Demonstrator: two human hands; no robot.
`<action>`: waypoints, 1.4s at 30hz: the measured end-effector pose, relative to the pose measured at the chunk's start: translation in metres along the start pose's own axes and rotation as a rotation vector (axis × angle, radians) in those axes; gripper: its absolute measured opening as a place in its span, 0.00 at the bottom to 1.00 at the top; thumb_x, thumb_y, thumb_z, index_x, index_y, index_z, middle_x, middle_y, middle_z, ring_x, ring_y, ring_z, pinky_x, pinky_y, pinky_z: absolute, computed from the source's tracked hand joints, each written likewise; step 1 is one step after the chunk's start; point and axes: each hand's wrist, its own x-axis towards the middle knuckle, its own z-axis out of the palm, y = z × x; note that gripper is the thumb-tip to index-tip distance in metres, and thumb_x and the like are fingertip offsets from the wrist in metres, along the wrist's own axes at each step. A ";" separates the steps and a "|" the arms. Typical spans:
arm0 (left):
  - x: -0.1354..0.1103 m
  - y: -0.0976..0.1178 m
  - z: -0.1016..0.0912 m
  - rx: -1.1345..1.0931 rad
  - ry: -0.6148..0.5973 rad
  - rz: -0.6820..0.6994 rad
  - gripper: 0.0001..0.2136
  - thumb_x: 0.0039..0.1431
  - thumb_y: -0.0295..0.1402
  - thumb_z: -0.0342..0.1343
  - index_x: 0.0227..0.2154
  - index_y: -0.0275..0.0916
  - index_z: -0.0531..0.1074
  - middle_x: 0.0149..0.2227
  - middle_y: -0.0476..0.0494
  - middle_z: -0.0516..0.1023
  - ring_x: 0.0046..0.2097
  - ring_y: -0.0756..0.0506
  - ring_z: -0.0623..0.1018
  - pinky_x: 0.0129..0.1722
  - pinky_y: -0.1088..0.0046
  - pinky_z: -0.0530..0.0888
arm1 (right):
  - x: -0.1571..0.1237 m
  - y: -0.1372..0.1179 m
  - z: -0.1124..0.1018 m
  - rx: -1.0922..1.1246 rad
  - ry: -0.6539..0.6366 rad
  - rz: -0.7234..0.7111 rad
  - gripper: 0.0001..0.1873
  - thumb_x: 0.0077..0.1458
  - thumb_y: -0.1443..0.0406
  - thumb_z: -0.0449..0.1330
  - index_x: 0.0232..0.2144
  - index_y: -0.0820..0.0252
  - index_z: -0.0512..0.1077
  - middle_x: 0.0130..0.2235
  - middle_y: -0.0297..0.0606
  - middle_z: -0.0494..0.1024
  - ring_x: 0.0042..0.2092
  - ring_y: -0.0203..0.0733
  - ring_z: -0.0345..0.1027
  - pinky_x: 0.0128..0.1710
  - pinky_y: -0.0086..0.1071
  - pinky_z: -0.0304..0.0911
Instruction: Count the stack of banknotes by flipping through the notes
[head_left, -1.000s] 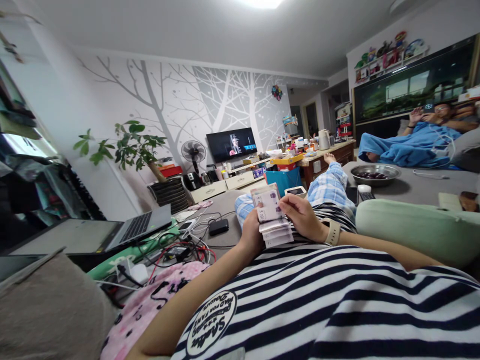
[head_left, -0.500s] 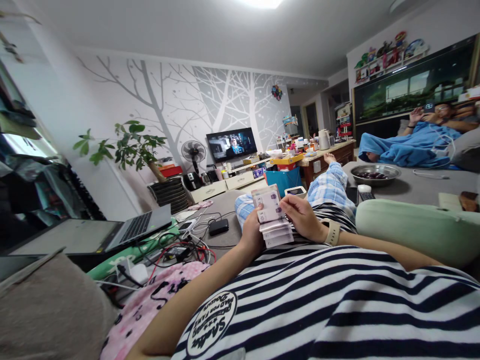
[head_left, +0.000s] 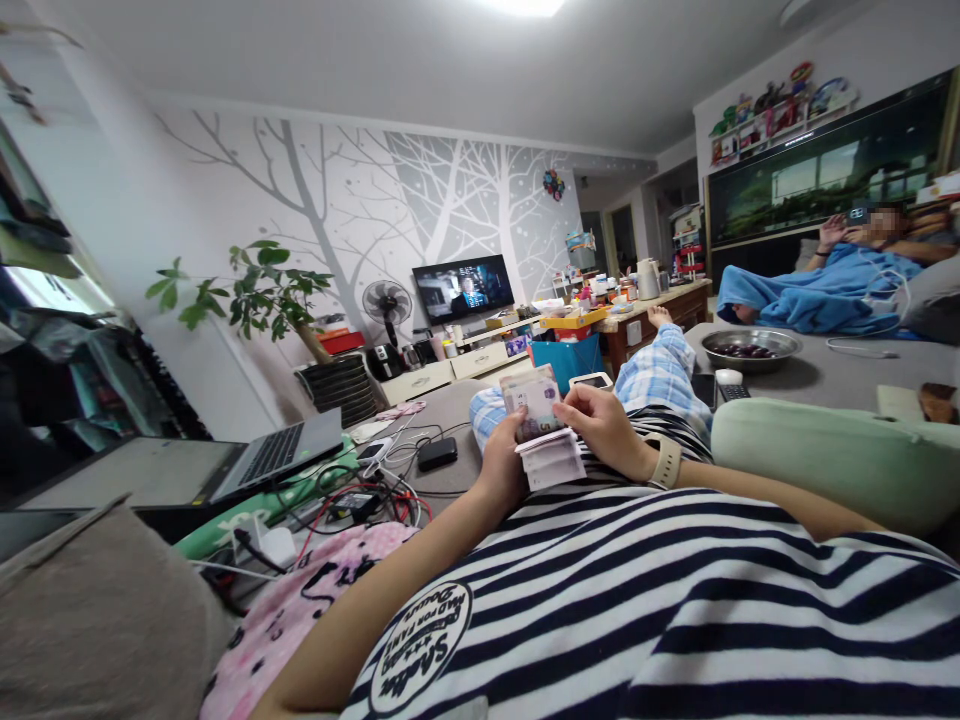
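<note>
A stack of banknotes (head_left: 534, 392) stands up in front of my lap, its lower part folded down towards me in overlapping layers. My left hand (head_left: 502, 452) is closed around the stack's left side, thumb across the front. At the right edge of the notes, my right hand (head_left: 602, 425) pinches with thumb and forefinger; a pale watch band (head_left: 665, 462) circles that wrist. The fingers behind the notes are hidden. Just beyond, a white-edged device (head_left: 591, 382) lies by my leg in blue checked trousers (head_left: 660, 372).
To the left lie an open laptop (head_left: 277, 455), tangled cables and a black box (head_left: 437, 454). On the right are a green cushion (head_left: 817, 460), a metal bowl (head_left: 750, 350) of dark round fruit and a remote (head_left: 733, 393). A person under a blue blanket (head_left: 817, 290) reclines beyond.
The front note's upper part has bent down towards me, showing another note behind it. My right hand has shifted slightly left and down along the edge.
</note>
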 end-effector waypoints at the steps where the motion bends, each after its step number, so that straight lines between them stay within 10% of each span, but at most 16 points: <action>1: 0.000 -0.001 0.000 0.003 -0.030 0.002 0.12 0.47 0.33 0.60 0.35 0.33 0.75 0.33 0.42 0.81 0.40 0.41 0.80 0.42 0.67 0.75 | 0.001 0.001 0.000 -0.009 0.015 0.018 0.18 0.54 0.52 0.58 0.22 0.59 0.64 0.22 0.29 0.63 0.25 0.34 0.55 0.25 0.29 0.52; 42: -0.003 0.000 -0.011 0.580 -0.111 0.361 0.04 0.49 0.30 0.56 0.24 0.37 0.75 0.26 0.48 0.75 0.30 0.47 0.70 0.32 0.72 0.66 | -0.006 -0.004 0.001 0.084 -0.036 -0.168 0.12 0.61 0.59 0.54 0.29 0.59 0.68 0.27 0.32 0.68 0.29 0.35 0.61 0.28 0.29 0.56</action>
